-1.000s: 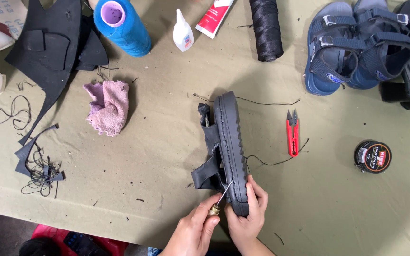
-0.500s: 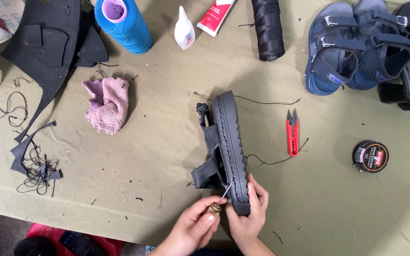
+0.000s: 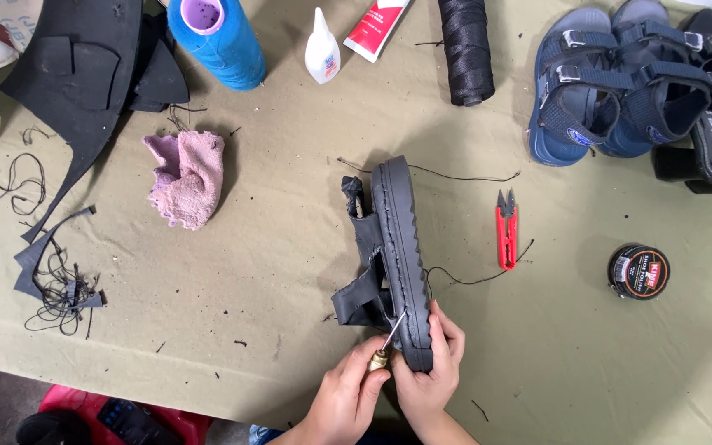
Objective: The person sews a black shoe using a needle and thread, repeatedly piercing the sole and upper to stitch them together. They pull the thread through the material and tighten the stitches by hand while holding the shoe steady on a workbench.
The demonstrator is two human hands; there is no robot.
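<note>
A black sandal [image 3: 397,247] stands on its side on the olive cloth, its ridged sole facing right. My right hand [image 3: 430,371] grips the near end of the sole. My left hand [image 3: 348,395] holds a sewing awl [image 3: 386,346] with a brass ferrule, its metal needle pressed into the edge of the sole. A black thread [image 3: 463,280] runs from the sole toward the right.
Red thread snips [image 3: 506,231] and a round polish tin [image 3: 638,271] lie to the right. Blue sandals [image 3: 611,82] sit at far right. A pink rag [image 3: 187,177], blue thread cone [image 3: 216,41], glue bottle [image 3: 322,49], black thread spool [image 3: 466,49] and black scraps [image 3: 76,74] lie beyond.
The hands and sandal have stayed nearly still; the awl remains at the sole's edge. The view shifted slightly.
</note>
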